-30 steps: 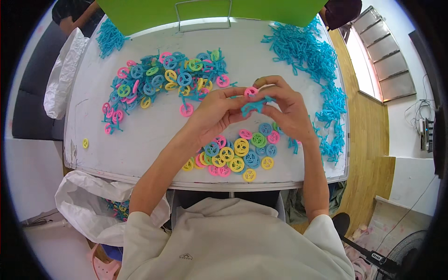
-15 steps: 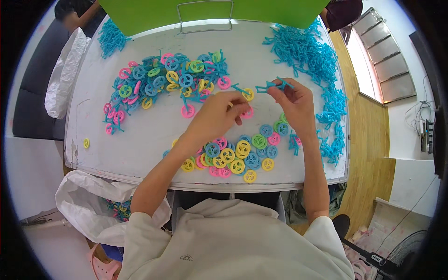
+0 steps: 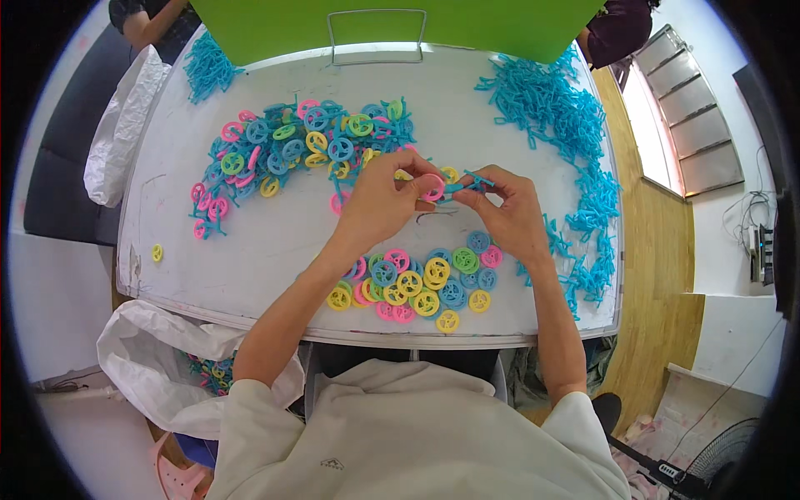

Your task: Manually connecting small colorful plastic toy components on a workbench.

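Observation:
Over the middle of the white table, my two hands meet. My left hand (image 3: 379, 200) is closed, pinching a small pink plastic wheel (image 3: 434, 188) at its fingertips. In my right hand (image 3: 510, 215), the thumb and fingers grip a blue forked plastic piece (image 3: 477, 180), its end touching or very near the wheel; whether they are joined I cannot tell. Just behind the fingers a yellow wheel (image 3: 450, 173) shows in part. Nearer to me lies a heap of loose wheels (image 3: 408, 283) in yellow, pink, blue and green.
Beyond my left hand is a pile of wheels mixed with blue pieces (image 3: 292, 150). Blue forked pieces (image 3: 550, 108) spread down the table's right side, with another heap (image 3: 208, 67) far left. A green board (image 3: 467, 29) borders the back. A white sack (image 3: 150, 367) hangs open lower left.
My right hand has come left and down with the blue piece, meeting my left hand. The left hand has picked up a pink wheel. The view has shifted slightly.

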A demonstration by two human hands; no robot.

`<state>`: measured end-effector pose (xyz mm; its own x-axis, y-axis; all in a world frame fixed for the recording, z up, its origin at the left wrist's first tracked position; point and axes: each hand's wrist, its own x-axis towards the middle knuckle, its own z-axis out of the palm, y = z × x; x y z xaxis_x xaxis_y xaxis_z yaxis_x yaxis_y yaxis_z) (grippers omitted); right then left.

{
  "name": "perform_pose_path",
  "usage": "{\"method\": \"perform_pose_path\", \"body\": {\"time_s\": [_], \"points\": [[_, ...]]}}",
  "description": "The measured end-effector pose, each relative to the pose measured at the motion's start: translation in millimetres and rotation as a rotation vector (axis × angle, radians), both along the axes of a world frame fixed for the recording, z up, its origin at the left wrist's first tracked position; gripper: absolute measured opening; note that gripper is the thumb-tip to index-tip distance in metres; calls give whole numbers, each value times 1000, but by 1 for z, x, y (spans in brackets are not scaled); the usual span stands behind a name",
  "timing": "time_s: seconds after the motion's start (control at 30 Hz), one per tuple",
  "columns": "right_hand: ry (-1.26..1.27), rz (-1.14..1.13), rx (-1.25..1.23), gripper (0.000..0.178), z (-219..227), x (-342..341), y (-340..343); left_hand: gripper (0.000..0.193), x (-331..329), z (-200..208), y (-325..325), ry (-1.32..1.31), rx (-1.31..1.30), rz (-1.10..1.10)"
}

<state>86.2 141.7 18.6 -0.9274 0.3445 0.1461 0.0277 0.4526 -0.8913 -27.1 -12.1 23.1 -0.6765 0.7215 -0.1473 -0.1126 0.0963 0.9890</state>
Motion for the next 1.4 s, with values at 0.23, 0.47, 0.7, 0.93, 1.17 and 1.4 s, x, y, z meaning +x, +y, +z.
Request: {"method": "perform_pose_path", "body": {"time_s": [0.23, 0.47, 0.7, 0.93, 1.17, 1.4], "points": [[-6, 62, 59, 14, 3, 0, -3, 2, 6, -19, 1, 233, -47, 22], [-3, 45, -126, 12, -2, -1, 2, 8, 21, -10, 5, 805, -9, 152], [-133, -178, -145, 26, 3, -3, -12, 10, 6, -6, 2, 192, 50, 86], [95, -20, 17, 32, 0, -3, -10, 15, 5, -4, 0, 106, 103, 67], [23, -84, -279, 27, 6, -2, -9, 20, 15, 2, 3, -44, 196, 63], [-60, -89, -346, 28, 1, -3, -10, 24, 18, -6, 3, 22, 211, 76]]}}
